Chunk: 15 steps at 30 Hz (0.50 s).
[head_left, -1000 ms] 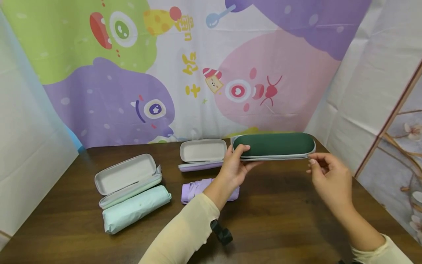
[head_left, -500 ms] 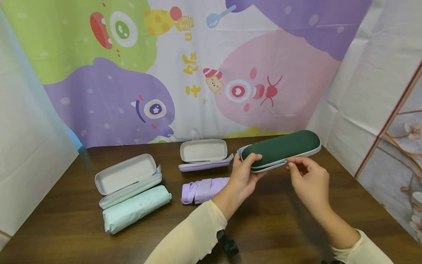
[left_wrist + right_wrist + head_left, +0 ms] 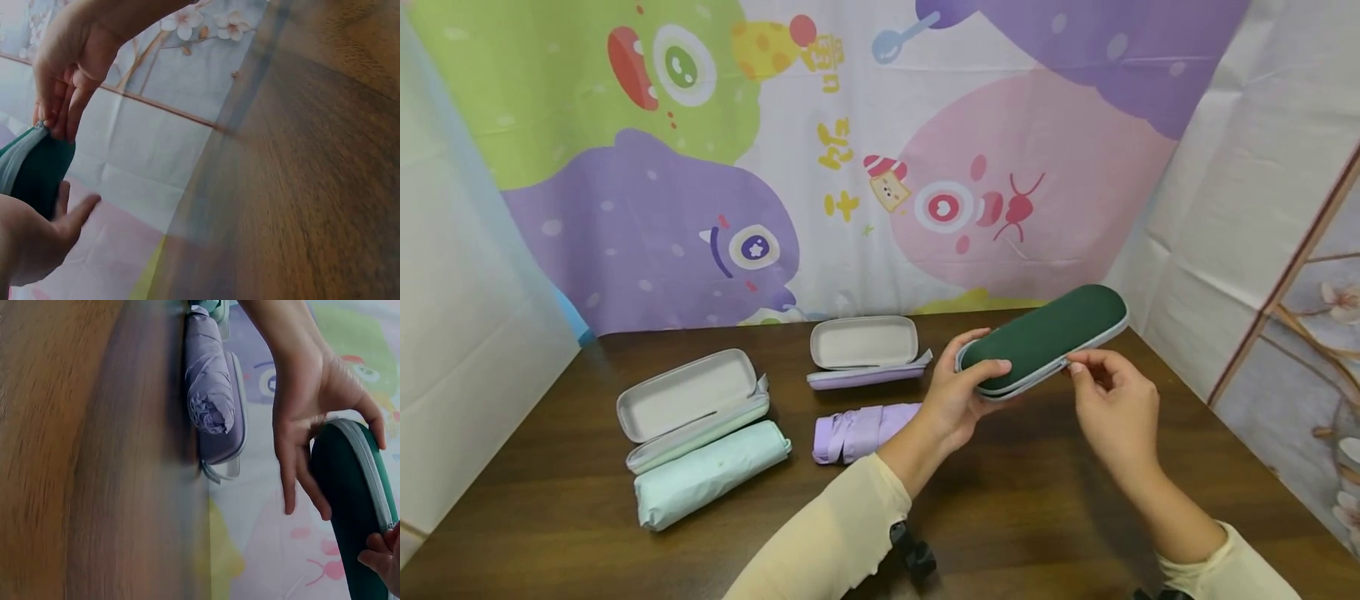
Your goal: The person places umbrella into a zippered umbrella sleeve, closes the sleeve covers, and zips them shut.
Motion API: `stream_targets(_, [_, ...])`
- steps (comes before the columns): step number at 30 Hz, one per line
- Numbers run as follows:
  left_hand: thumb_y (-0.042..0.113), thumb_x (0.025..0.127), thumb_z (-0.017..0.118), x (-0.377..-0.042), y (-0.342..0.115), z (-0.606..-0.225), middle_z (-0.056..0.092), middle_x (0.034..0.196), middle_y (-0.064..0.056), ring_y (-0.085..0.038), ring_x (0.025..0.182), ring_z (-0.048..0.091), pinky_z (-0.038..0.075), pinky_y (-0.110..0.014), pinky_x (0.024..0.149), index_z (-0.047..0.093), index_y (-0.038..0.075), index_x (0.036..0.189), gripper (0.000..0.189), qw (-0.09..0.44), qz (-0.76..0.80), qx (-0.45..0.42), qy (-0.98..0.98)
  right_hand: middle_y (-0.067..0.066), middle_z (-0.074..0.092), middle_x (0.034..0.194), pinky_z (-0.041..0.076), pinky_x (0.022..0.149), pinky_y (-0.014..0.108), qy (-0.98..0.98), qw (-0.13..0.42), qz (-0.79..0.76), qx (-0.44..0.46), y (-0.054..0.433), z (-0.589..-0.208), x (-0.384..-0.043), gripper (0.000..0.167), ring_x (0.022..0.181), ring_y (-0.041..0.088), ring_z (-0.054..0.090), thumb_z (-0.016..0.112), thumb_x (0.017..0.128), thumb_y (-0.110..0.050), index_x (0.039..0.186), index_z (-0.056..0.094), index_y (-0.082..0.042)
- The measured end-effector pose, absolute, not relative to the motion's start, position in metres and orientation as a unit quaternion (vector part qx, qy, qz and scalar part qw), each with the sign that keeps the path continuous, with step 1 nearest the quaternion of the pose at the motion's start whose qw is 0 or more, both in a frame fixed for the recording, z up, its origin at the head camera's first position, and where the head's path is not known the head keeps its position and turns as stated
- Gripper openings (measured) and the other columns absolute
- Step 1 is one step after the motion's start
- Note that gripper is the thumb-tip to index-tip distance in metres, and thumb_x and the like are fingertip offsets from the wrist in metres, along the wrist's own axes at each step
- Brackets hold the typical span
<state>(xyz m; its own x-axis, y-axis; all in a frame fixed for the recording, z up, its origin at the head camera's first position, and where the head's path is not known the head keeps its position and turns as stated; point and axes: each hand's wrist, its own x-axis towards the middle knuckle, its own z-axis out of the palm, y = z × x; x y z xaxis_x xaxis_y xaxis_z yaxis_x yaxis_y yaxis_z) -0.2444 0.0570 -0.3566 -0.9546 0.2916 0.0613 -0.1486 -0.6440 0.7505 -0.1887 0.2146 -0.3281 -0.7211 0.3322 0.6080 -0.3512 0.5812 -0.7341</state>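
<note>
A dark green zip case (image 3: 1048, 337) with a grey zipper edge is held up over the back right of the table, its right end tilted away. My left hand (image 3: 955, 392) grips its near end, thumb on top and fingers beneath. With thumb and forefinger, my right hand (image 3: 1116, 408) pinches the zipper pull on the case's front edge. A narrow gap shows in the seam between the pull and the left end. In the right wrist view the grey zipper (image 3: 369, 462) runs along the case's side, with the right fingertips (image 3: 378, 547) at the pull.
On the brown table (image 3: 1030, 517) lie a folded purple umbrella (image 3: 861, 433) and a mint umbrella (image 3: 711, 475). Behind them an unzipped purple case (image 3: 865, 342) and an unzipped mint case (image 3: 688, 396) show grey insides. A cartoon-printed cloth (image 3: 850, 250) hangs at the back.
My right hand has moved left with the zipper pull, from near the case's right end along its front edge. The green case has tilted, its right end swinging up and away.
</note>
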Motion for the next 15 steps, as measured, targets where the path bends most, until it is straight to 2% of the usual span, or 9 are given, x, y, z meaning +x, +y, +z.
stream_targets(3, [-0.009, 0.076, 0.066, -0.244, 0.055, -0.356, 0.053, 0.121, -0.012, -0.027, 0.089, 0.063, 0.055, -0.055, 0.074, 0.053, 0.010, 0.120, 0.050, 0.146, 0.896, 0.099, 0.407, 0.019, 0.070, 0.085, 0.045, 0.059, 0.007, -0.806, 0.368, 0.465, 0.002, 0.219, -0.329, -0.191, 0.007, 0.067, -0.009, 0.058, 0.063, 0.088, 0.005, 0.092, 0.069, 0.007])
stream_targets(5, [-0.009, 0.076, 0.065, -0.243, 0.054, -0.356, 0.053, 0.118, -0.013, -0.026, 0.087, 0.064, 0.055, -0.054, 0.075, 0.051, 0.011, 0.114, 0.045, 0.163, 0.890, 0.105, 0.413, 0.015, 0.069, 0.083, 0.044, 0.057, 0.007, -0.807, 0.366, 0.463, -0.001, 0.223, -0.330, -0.192, 0.006, 0.067, -0.008, 0.058, 0.064, 0.088, 0.005, 0.091, 0.069, 0.007])
stream_targets(8, [-0.006, 0.078, 0.064, -0.243, 0.053, -0.356, 0.057, 0.108, -0.010, -0.021, 0.081, 0.065, 0.057, -0.043, 0.068, 0.050, 0.013, 0.105, 0.036, 0.180, 0.881, 0.112, 0.424, 0.004, 0.068, 0.079, 0.044, 0.057, 0.008, -0.812, 0.361, 0.458, -0.007, 0.227, -0.330, -0.193, 0.006, 0.067, -0.007, 0.058, 0.064, 0.088, 0.006, 0.091, 0.069, 0.006])
stream_targets(12, [0.010, 0.090, 0.060, -0.246, 0.054, -0.358, 0.060, 0.085, -0.001, -0.010, 0.066, 0.060, 0.050, -0.027, 0.057, 0.053, 0.016, 0.087, 0.010, 0.190, 0.877, 0.110, 0.428, -0.011, 0.063, 0.075, 0.044, 0.059, 0.009, -0.817, 0.349, 0.458, -0.016, 0.230, -0.329, -0.193, 0.007, 0.067, -0.005, 0.057, 0.063, 0.089, 0.005, 0.091, 0.070, 0.005])
stream_targets(15, [0.021, 0.095, 0.058, -0.249, 0.056, -0.360, 0.059, 0.073, 0.004, -0.007, 0.060, 0.057, 0.048, -0.022, 0.054, 0.055, 0.016, 0.073, 0.023, 0.197, 0.877, 0.093, 0.429, -0.010, 0.063, 0.074, 0.043, 0.058, 0.010, -0.817, 0.343, 0.463, -0.009, 0.230, -0.328, -0.192, 0.007, 0.065, -0.002, 0.055, 0.064, 0.089, 0.005, 0.091, 0.070, 0.004])
